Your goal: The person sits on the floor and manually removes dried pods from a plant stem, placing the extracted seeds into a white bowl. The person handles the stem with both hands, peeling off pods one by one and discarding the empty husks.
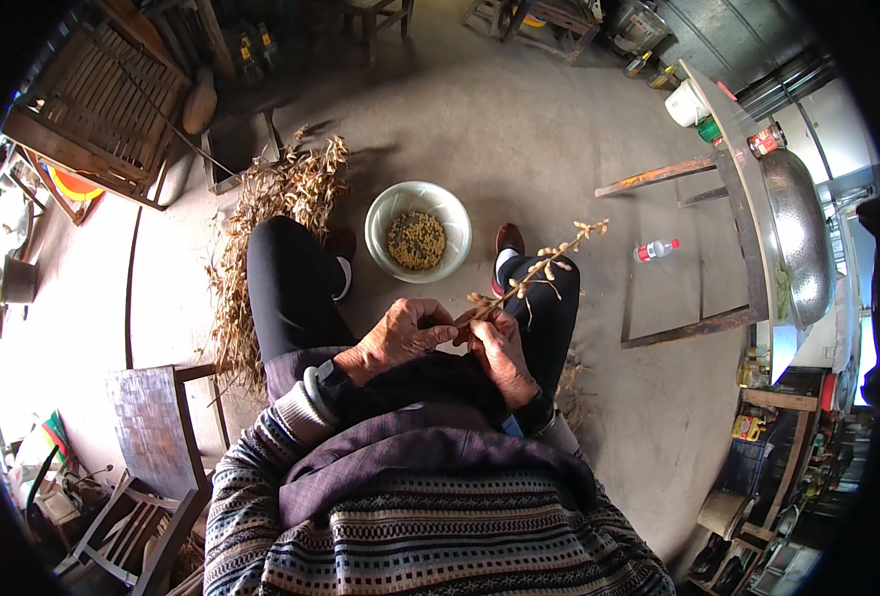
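Observation:
A dried soybean stalk with several pods slants up to the right from my lap. Its lower part is gripped in my right hand, with the thumb and fingers closed round it. My left hand meets it at the lower end, thumb and fingertips pinched together there; whether a pod lies between them is hidden. On the floor between my feet stands a pale translucent basin, its bottom covered with yellowish beans. Beyond my left knee lies a heap of dried bean plants.
A wooden chair stands at lower left, and a slatted wooden chair at upper left. To the right, a plastic bottle lies by the frame of a table bearing a perforated metal basin. A metal dustpan is near the heap.

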`<state>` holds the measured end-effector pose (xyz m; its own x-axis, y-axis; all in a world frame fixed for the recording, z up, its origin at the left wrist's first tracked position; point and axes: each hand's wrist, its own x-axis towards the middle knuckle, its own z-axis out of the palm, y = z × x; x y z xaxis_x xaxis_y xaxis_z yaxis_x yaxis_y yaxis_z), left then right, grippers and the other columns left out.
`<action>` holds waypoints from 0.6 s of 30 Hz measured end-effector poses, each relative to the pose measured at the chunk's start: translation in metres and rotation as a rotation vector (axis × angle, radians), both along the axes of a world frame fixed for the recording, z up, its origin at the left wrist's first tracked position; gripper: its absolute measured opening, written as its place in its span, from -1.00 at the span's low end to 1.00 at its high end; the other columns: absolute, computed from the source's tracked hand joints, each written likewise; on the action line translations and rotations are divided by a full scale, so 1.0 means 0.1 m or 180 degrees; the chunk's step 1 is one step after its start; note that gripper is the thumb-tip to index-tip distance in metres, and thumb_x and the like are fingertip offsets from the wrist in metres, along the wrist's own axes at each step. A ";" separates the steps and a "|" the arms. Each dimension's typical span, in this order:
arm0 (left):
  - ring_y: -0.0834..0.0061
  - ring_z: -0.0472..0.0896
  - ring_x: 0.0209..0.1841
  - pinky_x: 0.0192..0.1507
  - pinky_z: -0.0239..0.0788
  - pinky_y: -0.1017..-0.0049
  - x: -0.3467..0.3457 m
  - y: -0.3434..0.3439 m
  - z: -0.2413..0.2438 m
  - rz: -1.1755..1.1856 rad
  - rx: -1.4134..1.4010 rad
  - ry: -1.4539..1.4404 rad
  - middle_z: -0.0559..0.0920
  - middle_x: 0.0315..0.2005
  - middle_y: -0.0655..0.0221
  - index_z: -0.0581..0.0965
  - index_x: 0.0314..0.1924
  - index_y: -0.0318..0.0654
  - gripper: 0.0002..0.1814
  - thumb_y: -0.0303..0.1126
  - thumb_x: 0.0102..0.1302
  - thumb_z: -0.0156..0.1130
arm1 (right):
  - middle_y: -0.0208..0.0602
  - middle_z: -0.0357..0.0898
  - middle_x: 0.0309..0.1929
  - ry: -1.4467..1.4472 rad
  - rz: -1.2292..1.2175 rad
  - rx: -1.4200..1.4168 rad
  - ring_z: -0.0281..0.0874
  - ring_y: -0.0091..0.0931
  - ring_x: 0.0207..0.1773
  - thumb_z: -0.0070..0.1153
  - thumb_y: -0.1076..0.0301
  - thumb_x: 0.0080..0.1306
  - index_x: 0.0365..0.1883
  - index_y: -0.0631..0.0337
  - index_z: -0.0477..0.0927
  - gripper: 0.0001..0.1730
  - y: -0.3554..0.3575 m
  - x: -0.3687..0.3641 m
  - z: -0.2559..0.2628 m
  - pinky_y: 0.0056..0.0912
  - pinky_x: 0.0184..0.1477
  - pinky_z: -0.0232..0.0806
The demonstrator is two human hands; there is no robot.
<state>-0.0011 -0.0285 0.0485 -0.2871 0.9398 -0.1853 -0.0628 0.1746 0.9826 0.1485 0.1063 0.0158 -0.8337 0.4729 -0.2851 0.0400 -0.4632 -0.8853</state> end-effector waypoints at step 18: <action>0.63 0.55 -0.48 -0.39 0.41 0.52 0.05 0.09 -0.01 -0.0538 -0.0322 0.0088 0.65 -0.56 0.35 0.65 -0.35 -0.36 -0.81 -0.34 0.19 0.35 | -0.56 0.45 -0.51 -0.0265 0.0248 0.0738 0.31 -0.76 -0.41 0.20 0.40 0.21 -0.49 0.22 0.45 -0.82 -0.02 0.14 0.27 -0.63 -0.30 0.26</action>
<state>0.0040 -0.0192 0.0470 -0.1331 0.9521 -0.2754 0.0027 0.2782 0.9605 0.1623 0.1046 0.0432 -0.8485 0.4688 -0.2456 0.1447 -0.2409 -0.9597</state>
